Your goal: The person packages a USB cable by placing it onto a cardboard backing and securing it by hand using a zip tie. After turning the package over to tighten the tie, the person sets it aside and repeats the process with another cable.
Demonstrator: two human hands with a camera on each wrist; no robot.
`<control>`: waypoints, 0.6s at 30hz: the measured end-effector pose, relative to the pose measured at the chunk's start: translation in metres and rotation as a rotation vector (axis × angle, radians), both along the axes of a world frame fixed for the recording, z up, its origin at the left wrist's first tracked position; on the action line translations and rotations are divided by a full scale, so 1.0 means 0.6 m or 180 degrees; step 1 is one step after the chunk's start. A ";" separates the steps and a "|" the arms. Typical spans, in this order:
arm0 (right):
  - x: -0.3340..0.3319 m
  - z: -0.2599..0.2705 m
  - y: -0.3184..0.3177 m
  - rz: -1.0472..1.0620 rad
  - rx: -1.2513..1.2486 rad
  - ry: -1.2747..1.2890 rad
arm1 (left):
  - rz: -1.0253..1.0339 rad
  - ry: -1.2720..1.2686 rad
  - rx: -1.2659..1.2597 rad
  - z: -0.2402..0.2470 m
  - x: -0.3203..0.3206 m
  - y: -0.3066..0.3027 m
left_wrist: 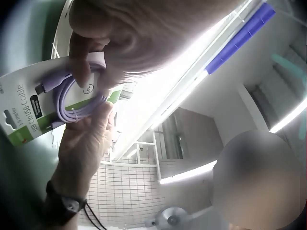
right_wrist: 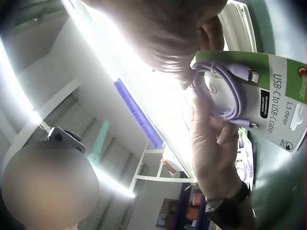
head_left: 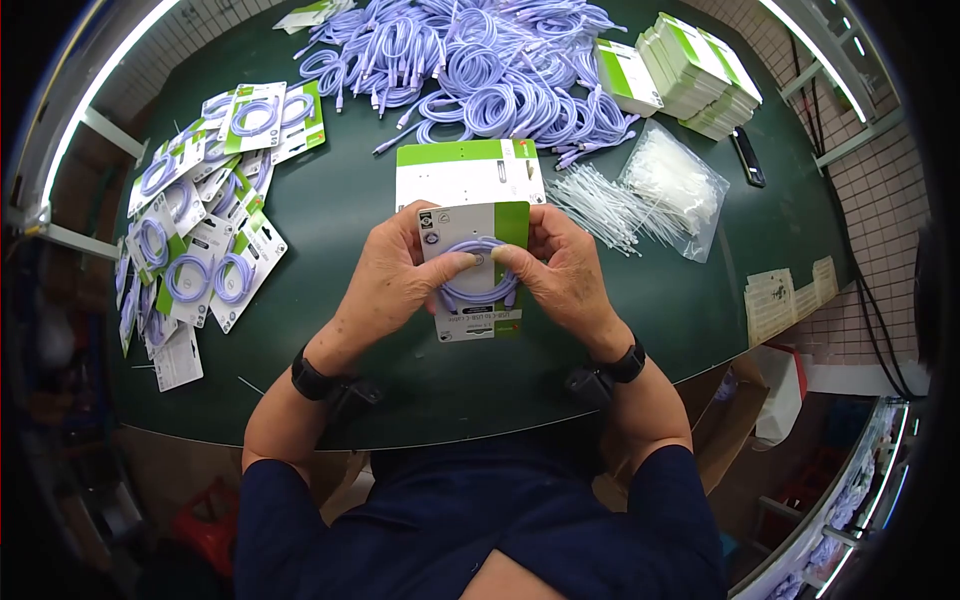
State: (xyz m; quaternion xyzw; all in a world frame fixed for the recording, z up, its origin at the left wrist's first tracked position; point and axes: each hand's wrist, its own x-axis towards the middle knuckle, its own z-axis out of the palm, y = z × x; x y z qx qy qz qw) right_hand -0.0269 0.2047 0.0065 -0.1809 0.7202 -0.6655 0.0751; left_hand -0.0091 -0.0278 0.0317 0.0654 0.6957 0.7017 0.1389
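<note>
Both hands hold one white-and-green packaging card [head_left: 458,222] upright over the table, with a coiled lilac USB-C cable [head_left: 478,296] against its face. My left hand [head_left: 395,265] grips the card's left edge, its thumb lying over the coil. On the opposite edge my right hand [head_left: 562,270] does the same, thumb on the cable and fingers behind the card. A thin tie binds the coil in the left wrist view, and both cable plugs [right_wrist: 253,76] show on the card's printed side. Just behind the hands lies a stack of flat cards [head_left: 465,178].
A heap of lilac cables [head_left: 470,70] covers the far table. Carded cables [head_left: 190,275] pile up at the left. Farther right are white cable ties [head_left: 597,212], a plastic bag of ties [head_left: 672,180], stacked cards [head_left: 690,75] and a dark phone-like object [head_left: 747,158].
</note>
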 end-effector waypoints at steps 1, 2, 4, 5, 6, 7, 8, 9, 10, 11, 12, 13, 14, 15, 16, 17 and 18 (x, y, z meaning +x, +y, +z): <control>-0.001 0.000 0.001 -0.0008 0.0009 0.0006 | -0.0008 0.0006 0.0009 -0.001 -0.002 0.003; -0.002 -0.001 0.003 -0.0018 0.0028 0.0051 | 0.0036 -0.0111 0.0093 -0.005 -0.002 0.006; -0.002 -0.004 0.006 -0.0029 0.0067 0.0141 | 0.0129 -0.0346 0.0261 -0.011 0.000 0.012; -0.002 -0.004 0.006 -0.0030 0.0078 0.0145 | 0.0127 -0.0343 0.0272 -0.013 0.000 0.012; -0.001 -0.004 0.005 -0.0025 0.0026 0.0127 | 0.0106 -0.0362 0.0274 -0.014 0.001 0.012; 0.000 -0.003 0.004 -0.0019 -0.0025 0.0113 | 0.0084 -0.0377 0.0277 -0.015 0.001 0.011; -0.001 -0.001 0.003 -0.0018 -0.0071 0.0105 | 0.0057 -0.0387 0.0284 -0.015 0.000 0.010; -0.004 -0.001 0.002 -0.0033 -0.0043 0.0126 | 0.0038 -0.0367 0.0311 -0.014 0.000 0.010; -0.007 -0.002 0.000 0.0023 -0.0228 0.0071 | 0.0073 -0.0320 0.0269 -0.012 0.002 0.011; -0.010 -0.003 0.001 0.0069 -0.0406 0.0017 | 0.0099 -0.0275 0.0236 -0.009 0.003 0.011; -0.013 -0.003 0.010 0.0107 -0.0579 -0.0035 | 0.0116 -0.0231 0.0207 -0.007 0.003 0.013; -0.019 -0.001 0.024 0.0060 -0.0527 -0.0017 | 0.0066 -0.0219 0.0258 -0.007 0.003 0.012; -0.030 0.003 0.040 -0.0224 -0.0283 0.0044 | 0.0113 -0.0063 0.0297 -0.006 0.003 0.009; -0.042 0.006 0.055 -0.0502 -0.0045 0.0109 | 0.0168 0.0094 0.0332 -0.005 0.003 0.004; -0.053 0.008 0.070 -0.0771 0.0185 0.0173 | 0.0233 0.0250 0.0362 -0.003 0.002 0.000; -0.061 0.005 0.086 -0.0796 0.0211 0.0188 | 0.0208 0.0260 0.0390 0.001 0.002 -0.003; -0.071 -0.002 0.106 -0.0997 0.1050 0.0446 | 0.0214 0.0344 0.0477 0.006 0.003 -0.008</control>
